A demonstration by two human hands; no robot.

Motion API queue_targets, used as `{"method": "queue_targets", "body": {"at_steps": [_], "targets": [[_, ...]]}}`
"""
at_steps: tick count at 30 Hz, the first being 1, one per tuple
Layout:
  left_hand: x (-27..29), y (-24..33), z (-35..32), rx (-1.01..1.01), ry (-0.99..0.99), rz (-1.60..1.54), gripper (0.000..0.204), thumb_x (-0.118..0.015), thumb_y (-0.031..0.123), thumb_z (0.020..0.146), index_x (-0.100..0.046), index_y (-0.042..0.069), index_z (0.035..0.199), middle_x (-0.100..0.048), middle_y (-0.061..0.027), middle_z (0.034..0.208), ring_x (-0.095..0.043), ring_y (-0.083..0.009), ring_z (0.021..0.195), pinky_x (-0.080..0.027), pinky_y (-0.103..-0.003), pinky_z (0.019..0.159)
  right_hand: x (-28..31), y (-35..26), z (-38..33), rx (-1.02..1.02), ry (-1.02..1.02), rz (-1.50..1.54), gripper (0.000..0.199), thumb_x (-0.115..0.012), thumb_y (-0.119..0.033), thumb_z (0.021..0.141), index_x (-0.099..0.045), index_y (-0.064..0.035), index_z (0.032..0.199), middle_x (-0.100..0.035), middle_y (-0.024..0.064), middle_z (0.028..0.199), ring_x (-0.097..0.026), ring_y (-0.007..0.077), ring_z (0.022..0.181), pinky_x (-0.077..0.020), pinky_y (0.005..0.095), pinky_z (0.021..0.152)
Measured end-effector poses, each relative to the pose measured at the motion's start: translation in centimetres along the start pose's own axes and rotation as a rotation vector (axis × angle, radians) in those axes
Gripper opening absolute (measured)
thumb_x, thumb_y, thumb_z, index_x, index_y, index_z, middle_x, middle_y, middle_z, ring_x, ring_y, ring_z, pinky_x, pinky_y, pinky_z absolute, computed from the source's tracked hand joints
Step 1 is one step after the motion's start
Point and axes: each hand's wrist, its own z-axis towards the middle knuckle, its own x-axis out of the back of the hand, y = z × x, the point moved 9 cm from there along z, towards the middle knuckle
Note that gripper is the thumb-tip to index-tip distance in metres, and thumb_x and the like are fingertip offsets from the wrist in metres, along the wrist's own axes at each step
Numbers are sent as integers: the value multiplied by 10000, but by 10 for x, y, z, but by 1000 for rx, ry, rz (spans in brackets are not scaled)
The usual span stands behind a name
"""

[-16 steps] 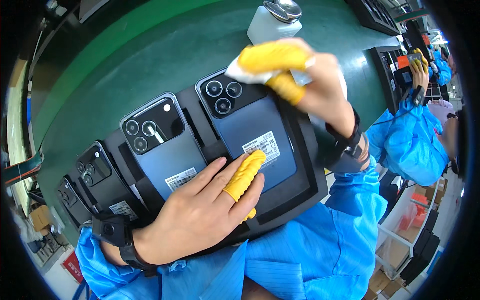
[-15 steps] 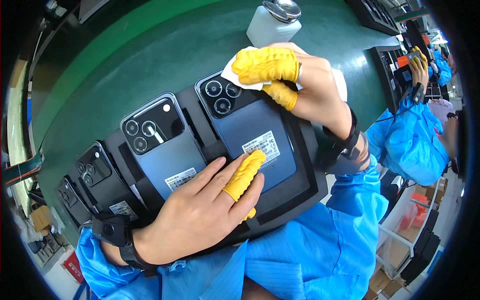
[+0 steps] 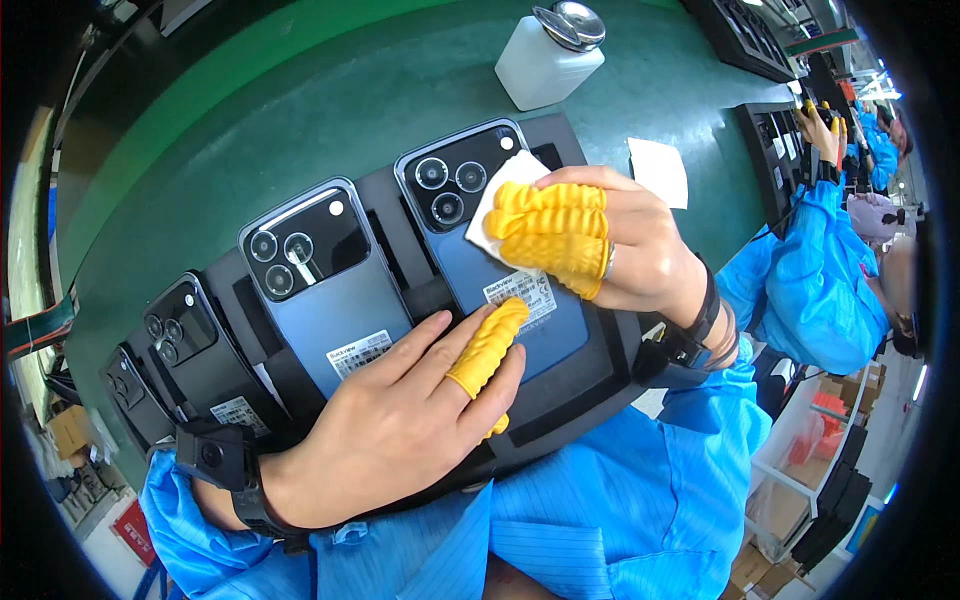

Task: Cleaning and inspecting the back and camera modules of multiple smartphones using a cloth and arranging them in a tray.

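White cloth (image 3: pixel 518 168), likely soft, grasped in our right hand (image 3: pixel 610 235); blue phone (image 3: pixel 465 262), likely stiff, slippery, best held by edges, our left hand (image 3: pixel 410 400) unclenched upon it.

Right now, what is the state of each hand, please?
Left hand: open, resting on a blue phone.
Right hand: closed, holding a white wipe on that phone.

Bright overall, pale sheen on green tabletop (image 3: pixel 400 90), fisheye-bent edges, black corners, hands' area sharp
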Motion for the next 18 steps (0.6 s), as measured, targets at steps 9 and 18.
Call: {"method": "queue_targets", "body": {"at_steps": [9,18], "targets": [[1,-1,1,-6,36,31,455,-650,281,740,-600,98,1154,-595,-169,1130,-613,-283,992,-477,-377,936,3,17,3,16,-22,119,137,-668,-64,707,-659,15,818,-674,146,856,-651,304,773,-499,436,815],[0,-3,-2,23,36,6,428,-636,277,775,-599,97,1161,-595,-166,1142,-608,-272,994,-459,-380,958,34,49,-7,-160,98,216,112,-635,-1,743,-657,-10,853,-684,117,889,-653,274,845,-488,359,830]]}}
